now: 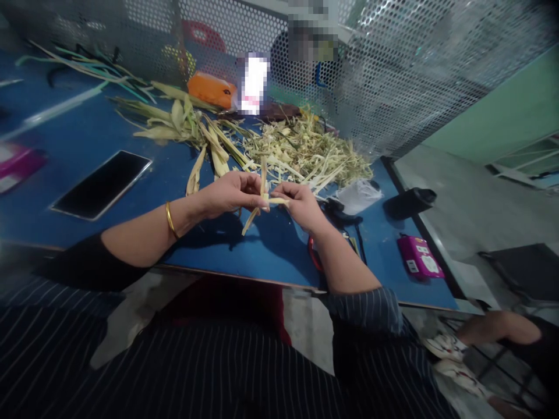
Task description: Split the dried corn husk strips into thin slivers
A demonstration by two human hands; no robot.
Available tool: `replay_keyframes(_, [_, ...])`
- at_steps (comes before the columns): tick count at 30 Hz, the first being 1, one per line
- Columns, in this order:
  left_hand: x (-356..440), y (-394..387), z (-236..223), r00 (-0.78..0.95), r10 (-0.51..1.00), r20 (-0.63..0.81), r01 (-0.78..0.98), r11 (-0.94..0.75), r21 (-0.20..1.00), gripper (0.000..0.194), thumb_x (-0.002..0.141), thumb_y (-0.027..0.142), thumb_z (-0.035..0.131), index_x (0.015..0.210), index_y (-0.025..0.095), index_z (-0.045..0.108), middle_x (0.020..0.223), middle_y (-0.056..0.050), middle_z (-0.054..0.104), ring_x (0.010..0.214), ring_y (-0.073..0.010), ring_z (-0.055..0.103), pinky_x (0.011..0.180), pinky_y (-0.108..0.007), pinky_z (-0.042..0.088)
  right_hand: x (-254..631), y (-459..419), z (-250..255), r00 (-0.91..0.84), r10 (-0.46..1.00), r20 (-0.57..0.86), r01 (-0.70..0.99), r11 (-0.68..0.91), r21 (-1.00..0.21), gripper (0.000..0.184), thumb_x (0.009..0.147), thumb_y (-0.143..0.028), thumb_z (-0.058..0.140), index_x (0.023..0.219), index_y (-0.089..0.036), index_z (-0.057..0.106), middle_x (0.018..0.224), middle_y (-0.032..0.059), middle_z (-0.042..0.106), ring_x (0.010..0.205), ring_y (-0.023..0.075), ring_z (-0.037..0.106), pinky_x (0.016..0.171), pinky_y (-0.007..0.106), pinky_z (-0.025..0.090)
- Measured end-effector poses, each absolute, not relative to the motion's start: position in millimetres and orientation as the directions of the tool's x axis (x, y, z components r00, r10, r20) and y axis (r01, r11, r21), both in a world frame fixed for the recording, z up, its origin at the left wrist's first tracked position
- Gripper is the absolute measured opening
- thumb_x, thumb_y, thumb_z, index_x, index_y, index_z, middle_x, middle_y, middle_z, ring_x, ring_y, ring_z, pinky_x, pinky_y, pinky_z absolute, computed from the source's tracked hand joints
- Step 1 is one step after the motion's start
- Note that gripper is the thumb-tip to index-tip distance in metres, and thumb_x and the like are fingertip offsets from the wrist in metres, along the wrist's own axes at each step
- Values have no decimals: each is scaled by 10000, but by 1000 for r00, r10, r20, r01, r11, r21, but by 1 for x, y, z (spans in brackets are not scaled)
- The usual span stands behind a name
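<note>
My left hand [231,195] and my right hand [299,203] meet above the blue table [87,145], both pinched on pale yellow leaf strips [263,195]. One strip stands upright between the fingers, another lies crosswise, and a tail hangs down toward the table. A gold bangle sits on my left wrist. Behind the hands lies a heap of cut leaf scraps [305,151], with longer whole leaves [183,125] to its left.
A dark phone [101,184] lies flat at left. An orange pouch [212,90] sits by the perforated metal screen [393,75]. A black cylinder [410,202], a magenta box [420,257], white plastic [358,195] and red-handled scissors [314,256] lie at right. Another person's foot [454,346] is low right.
</note>
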State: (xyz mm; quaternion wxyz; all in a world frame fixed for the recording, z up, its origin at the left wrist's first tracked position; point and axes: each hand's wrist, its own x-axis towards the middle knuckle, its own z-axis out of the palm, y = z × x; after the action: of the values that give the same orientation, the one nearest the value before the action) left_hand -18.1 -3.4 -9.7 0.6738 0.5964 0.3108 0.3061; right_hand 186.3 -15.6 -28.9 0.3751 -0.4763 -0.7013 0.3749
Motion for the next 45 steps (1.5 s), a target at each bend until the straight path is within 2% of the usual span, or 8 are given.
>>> replay_keyframes(4, [-15, 1, -16, 422, 907, 2, -173, 78, 982, 372, 575, 284, 879, 761, 124, 600, 697, -14, 672, 624, -110, 638, 653, -248, 538, 181, -21, -28, -334, 930, 153, 411, 289, -864, 218, 847, -321, 584, 689, -172, 606, 609, -16, 518, 579, 116, 446, 588, 271, 346])
replay_keyframes(8, [-13, 4, -20, 249, 968, 16, -95, 8, 995, 365, 566, 270, 874, 741, 126, 588, 673, -6, 648, 613, -109, 616, 635, -252, 531, 173, -33, -21, -445, 783, 434, 519, 620, -588, 233, 915, -278, 506, 711, -187, 573, 749, 33, 565, 725, 154, 512, 707, 309, 377])
replay_keyframes(12, [-14, 2, -18, 350, 937, 15, 92, -50, 995, 304, 560, 228, 858, 685, 119, 603, 604, -1, 632, 553, -103, 584, 567, -236, 488, 175, -35, -18, -421, 729, 540, 641, 661, -391, 219, 949, -267, 464, 781, -208, 592, 847, 51, 634, 825, 179, 548, 781, 340, 352])
replay_keyframes(18, [-20, -3, -8, 683, 729, -38, 104, -45, 994, 225, 612, 228, 834, 670, 114, 649, 623, -37, 671, 567, -109, 603, 575, -226, 465, 184, -23, -19, -317, 861, 399, 485, 508, -712, 222, 839, -282, 599, 638, -191, 574, 694, 11, 581, 682, 143, 509, 689, 299, 387])
replay_keyframes(24, [-18, -3, -9, 567, 823, -27, -62, 75, 995, 297, 607, 281, 857, 733, 116, 644, 672, -34, 683, 596, -117, 634, 616, -242, 516, 182, -21, -25, -379, 925, -35, 220, 53, -974, 205, 733, -358, 674, 673, -165, 639, 630, -6, 597, 578, 103, 473, 585, 258, 373])
replay_keyframes(28, [-13, 1, -17, 363, 931, -45, -137, 101, 985, 372, 549, 285, 894, 713, 121, 603, 648, -4, 650, 594, -106, 622, 630, -241, 522, 178, -25, -25, -371, 927, 60, 252, 163, -954, 233, 796, -372, 642, 668, -179, 618, 646, -1, 594, 593, 109, 494, 625, 271, 414])
replay_keyframes(34, [-12, 1, -17, 259, 958, -119, -86, 146, 986, 384, 547, 292, 898, 677, 128, 577, 585, 6, 617, 548, -92, 578, 594, -240, 515, 169, -38, -20, -374, 751, 544, 447, 660, -603, 205, 923, -297, 507, 754, -218, 591, 990, 83, 635, 924, 182, 589, 844, 355, 469])
replay_keyframes(45, [-3, -4, -28, 206, 978, 16, -67, -2, 998, 172, 654, 139, 756, 718, 120, 598, 623, 16, 613, 563, -80, 563, 577, -210, 472, 162, -45, -25, -507, 681, 529, 338, 721, -605, 192, 965, -243, 412, 789, -226, 487, 862, 57, 569, 857, 171, 560, 813, 335, 472])
